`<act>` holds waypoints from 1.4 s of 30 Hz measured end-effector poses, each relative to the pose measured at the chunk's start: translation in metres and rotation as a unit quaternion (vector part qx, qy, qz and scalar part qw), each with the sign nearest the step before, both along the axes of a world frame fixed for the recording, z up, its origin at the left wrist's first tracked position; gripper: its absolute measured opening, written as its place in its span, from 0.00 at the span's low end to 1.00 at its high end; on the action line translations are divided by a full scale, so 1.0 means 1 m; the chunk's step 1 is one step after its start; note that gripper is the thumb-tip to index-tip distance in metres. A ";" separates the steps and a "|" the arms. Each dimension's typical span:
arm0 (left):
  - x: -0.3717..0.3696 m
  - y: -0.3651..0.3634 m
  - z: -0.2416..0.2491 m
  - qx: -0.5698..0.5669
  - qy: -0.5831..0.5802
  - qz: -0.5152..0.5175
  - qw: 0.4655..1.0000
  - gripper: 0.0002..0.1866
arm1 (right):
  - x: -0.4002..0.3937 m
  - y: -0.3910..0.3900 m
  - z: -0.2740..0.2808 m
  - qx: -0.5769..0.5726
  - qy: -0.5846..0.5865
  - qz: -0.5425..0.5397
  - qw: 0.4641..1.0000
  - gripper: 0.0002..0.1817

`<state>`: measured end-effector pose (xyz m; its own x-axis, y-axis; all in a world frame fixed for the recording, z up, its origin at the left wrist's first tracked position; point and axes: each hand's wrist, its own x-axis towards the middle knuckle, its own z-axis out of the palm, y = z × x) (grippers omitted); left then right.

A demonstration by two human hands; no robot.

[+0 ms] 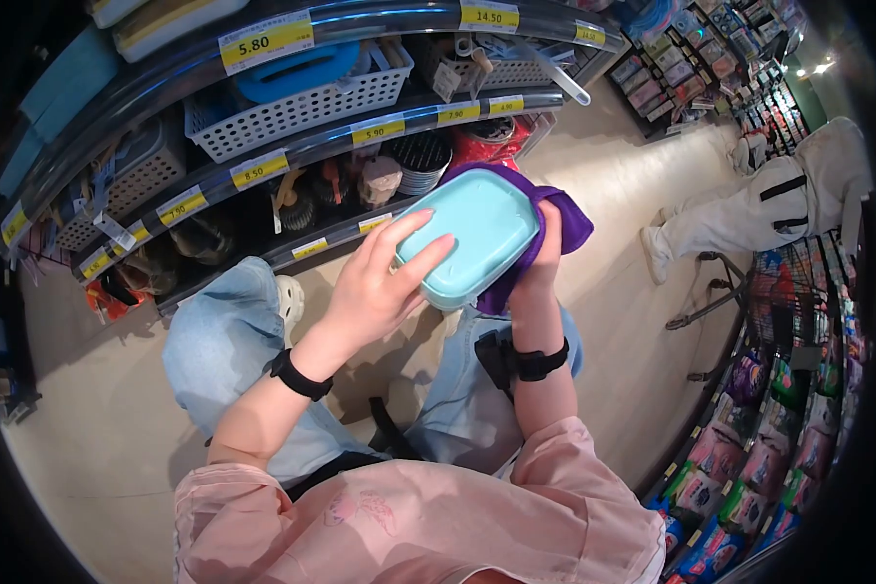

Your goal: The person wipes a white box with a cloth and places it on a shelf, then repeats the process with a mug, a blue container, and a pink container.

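A light turquoise lidded box with rounded corners is held in front of the shelves, tilted. My left hand grips its left side, with fingers spread over the lid. At the box's right side, my right hand holds a purple cloth against it. The cloth runs behind the box and shows above, right of and below it. Part of my right hand's fingers is hidden behind the box and the cloth.
Shelves with yellow price labels and a white perforated basket stand ahead and left. Dark brushes hang on the lower shelf. Another person in white trousers is at the right, near racks of packaged goods.
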<state>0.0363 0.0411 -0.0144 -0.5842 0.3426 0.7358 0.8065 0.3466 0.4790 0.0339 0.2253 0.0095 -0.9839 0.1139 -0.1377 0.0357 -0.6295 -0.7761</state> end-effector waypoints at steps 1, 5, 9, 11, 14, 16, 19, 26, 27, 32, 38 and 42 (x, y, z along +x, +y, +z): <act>0.001 0.000 -0.001 -0.015 -0.025 0.005 1.000 0.33 | 0.000 -0.001 0.004 -0.017 -0.029 -0.012 0.999 0.22; 0.002 -0.001 -0.003 0.015 -0.159 0.020 0.987 0.32 | 0.000 0.008 -0.020 0.025 -0.033 -0.065 0.997 0.14; -0.002 -0.002 -0.004 0.135 -0.378 -0.002 0.916 0.27 | 0.007 0.014 -0.039 0.078 0.008 -0.030 0.997 0.15; -0.003 -0.003 -0.003 0.194 -0.427 -0.040 0.882 0.25 | 0.014 0.028 -0.054 -0.019 0.067 0.071 0.995 0.24; -0.006 -0.002 -0.010 0.233 -0.478 -0.084 0.843 0.21 | 0.023 0.018 -0.052 -0.087 0.083 0.153 0.981 0.41; 0.001 0.011 -0.026 0.275 -0.409 -0.048 0.869 0.21 | 0.022 -0.006 -0.048 -0.269 0.140 0.259 0.917 0.42; 0.004 0.012 -0.028 0.161 -0.437 0.000 0.885 0.28 | 0.010 -0.007 -0.082 -0.233 0.138 0.270 0.924 0.33; 0.002 0.000 0.006 -0.060 -0.417 0.098 0.901 0.34 | 0.005 -0.019 -0.061 -0.286 0.043 0.300 0.909 0.31; 0.000 0.001 0.001 -0.067 -0.373 0.116 0.918 0.34 | 0.003 -0.016 -0.068 -0.270 0.049 0.300 0.914 0.30; -0.004 0.004 -0.016 0.058 -0.120 0.094 0.987 0.30 | 0.015 -0.018 -0.079 -0.189 0.027 0.304 0.933 0.28; 0.000 -0.004 0.002 -0.009 -0.032 -0.071 0.997 0.46 | 0.046 -0.010 -0.072 0.004 -0.001 0.282 0.959 0.26; 0.012 0.003 0.005 0.006 -0.048 -0.019 0.999 0.47 | 0.057 -0.003 -0.070 0.068 -0.012 0.272 0.960 0.25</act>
